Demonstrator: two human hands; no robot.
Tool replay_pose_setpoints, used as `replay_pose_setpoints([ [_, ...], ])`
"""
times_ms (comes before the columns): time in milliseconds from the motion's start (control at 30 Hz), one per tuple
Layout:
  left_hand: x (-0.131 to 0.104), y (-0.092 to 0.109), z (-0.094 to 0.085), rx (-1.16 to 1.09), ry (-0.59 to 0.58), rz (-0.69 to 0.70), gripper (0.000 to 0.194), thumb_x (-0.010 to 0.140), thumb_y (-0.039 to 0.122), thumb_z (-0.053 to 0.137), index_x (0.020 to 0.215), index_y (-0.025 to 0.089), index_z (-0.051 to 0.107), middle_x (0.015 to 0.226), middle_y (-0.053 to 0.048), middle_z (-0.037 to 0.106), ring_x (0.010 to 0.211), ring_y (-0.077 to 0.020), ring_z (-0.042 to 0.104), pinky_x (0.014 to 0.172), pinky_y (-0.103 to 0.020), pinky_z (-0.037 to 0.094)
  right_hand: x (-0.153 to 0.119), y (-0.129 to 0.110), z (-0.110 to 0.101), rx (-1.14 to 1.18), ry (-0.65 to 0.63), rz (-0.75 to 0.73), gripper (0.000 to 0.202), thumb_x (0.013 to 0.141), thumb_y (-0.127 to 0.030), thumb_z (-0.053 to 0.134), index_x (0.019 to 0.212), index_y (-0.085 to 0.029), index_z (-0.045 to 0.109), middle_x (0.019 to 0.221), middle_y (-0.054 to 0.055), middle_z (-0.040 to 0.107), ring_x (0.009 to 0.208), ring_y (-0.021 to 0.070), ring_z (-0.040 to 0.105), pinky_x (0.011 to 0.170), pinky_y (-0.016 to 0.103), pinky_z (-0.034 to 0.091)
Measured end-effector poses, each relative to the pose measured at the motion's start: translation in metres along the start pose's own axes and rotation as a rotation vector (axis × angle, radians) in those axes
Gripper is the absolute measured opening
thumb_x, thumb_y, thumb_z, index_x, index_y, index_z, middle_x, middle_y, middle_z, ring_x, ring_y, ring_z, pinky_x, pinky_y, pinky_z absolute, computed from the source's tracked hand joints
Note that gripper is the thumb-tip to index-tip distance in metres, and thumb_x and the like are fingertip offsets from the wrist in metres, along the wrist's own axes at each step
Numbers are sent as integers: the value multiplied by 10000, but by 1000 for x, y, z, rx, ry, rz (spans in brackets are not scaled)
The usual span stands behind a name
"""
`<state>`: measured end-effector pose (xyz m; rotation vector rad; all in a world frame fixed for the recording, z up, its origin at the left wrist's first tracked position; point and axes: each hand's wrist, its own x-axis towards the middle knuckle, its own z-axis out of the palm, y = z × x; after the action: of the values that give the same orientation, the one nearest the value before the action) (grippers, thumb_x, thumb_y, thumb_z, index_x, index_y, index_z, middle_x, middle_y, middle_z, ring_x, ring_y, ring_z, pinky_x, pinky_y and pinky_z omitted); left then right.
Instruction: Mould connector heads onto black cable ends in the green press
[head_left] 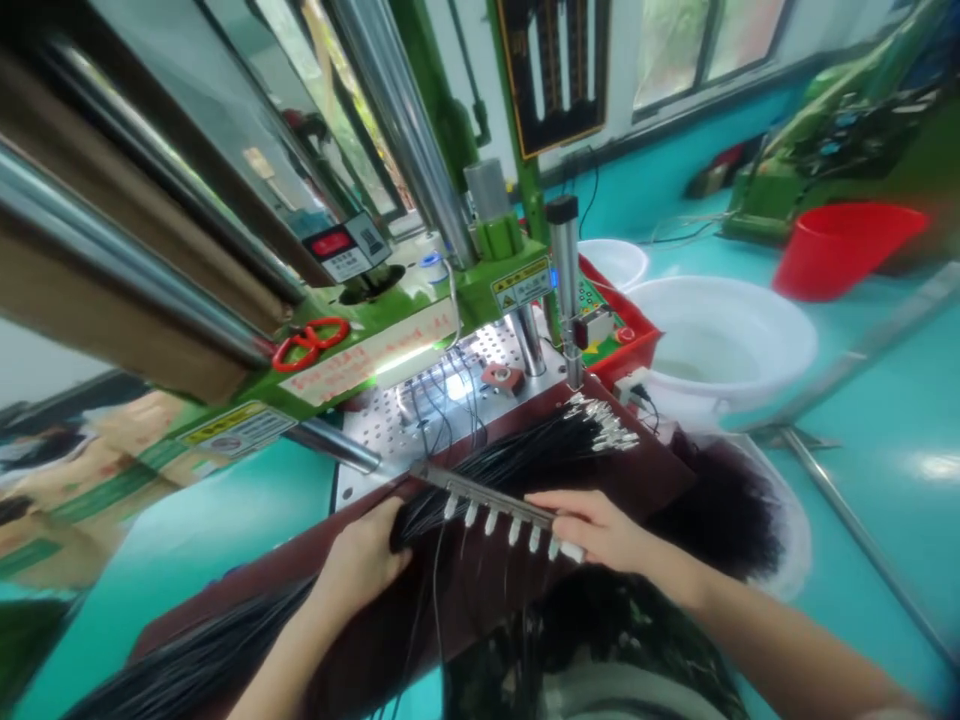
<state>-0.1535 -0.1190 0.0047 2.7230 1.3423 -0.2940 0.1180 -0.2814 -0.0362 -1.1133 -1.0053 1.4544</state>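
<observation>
A narrow metal bar (487, 492) lies slanted in front of me, with a row of several white connectors (514, 530) along its lower edge. Thin cables hang down from these connectors. My right hand (592, 530) pinches the bar's right end, thumb and fingers closed around it. Near the bar's left end, my left hand (367, 560) is closed around a bundle of black cables (427, 512); its far fingers are hidden. Behind the bar, more black cables (540, 440) lie on the dark red tabletop (480, 590), their white ends (604, 420) fanned out to the right.
A green press (390, 345) with steel columns stands over a perforated metal plate (375, 425) with cables across it. Red-handled scissors (311, 343) rest on the press. To the right are a red-framed control box (626, 335), a white tub (727, 335) and a red bucket (832, 250).
</observation>
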Motion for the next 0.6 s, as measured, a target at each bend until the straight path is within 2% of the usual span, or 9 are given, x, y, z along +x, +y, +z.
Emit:
replay_pose_setpoints([
  [100,5,24,-2,-57,30,78,342,679,168,481,1020,187,463,1031,-84,607,1005,-245,566,844,-321,425,-1,1,-1,11,-13,-36,472,768,-432,577,1174,-191,591,616,-21,492,445,43,350,391,162,270],
  [200,14,40,6,-86,48,133,341,694,167,471,1032,206,457,1019,-76,602,997,-244,565,829,-326,437,-1,3,-2,57,-22,-45,496,760,-452,582,1179,-185,587,602,-24,489,442,49,361,385,167,279],
  [300,24,42,18,-83,14,195,398,689,142,466,1078,220,440,1088,-77,575,1064,-245,531,875,-340,421,0,4,1,121,-6,-19,532,729,-473,611,1170,-177,589,595,-27,478,437,46,354,378,167,262],
  [367,30,40,22,-103,-51,254,484,666,129,485,1134,218,405,1180,-81,529,1151,-238,470,942,-344,382,0,1,3,171,34,20,530,716,-480,621,1153,-183,596,584,-34,461,433,43,334,368,160,219],
  [433,34,38,20,-127,-134,271,504,641,137,508,1130,200,403,1198,-86,510,1161,-235,454,965,-341,361,-1,-7,2,217,95,71,526,707,-482,624,1145,-191,594,566,-45,439,416,36,301,359,156,159],
  [500,34,39,13,-154,-200,253,420,638,171,518,1051,183,442,1125,-84,534,1079,-235,500,925,-337,385,-3,-21,-4,225,168,127,537,693,-475,632,1145,-190,584,549,-54,422,401,32,272,361,161,115],
  [600,32,43,2,-195,-204,239,337,648,224,521,976,171,468,1040,-81,546,961,-230,532,852,-337,414,-4,-47,-23,144,279,189,526,663,-439,658,1118,-180,594,522,-54,417,387,29,245,373,175,82],
])
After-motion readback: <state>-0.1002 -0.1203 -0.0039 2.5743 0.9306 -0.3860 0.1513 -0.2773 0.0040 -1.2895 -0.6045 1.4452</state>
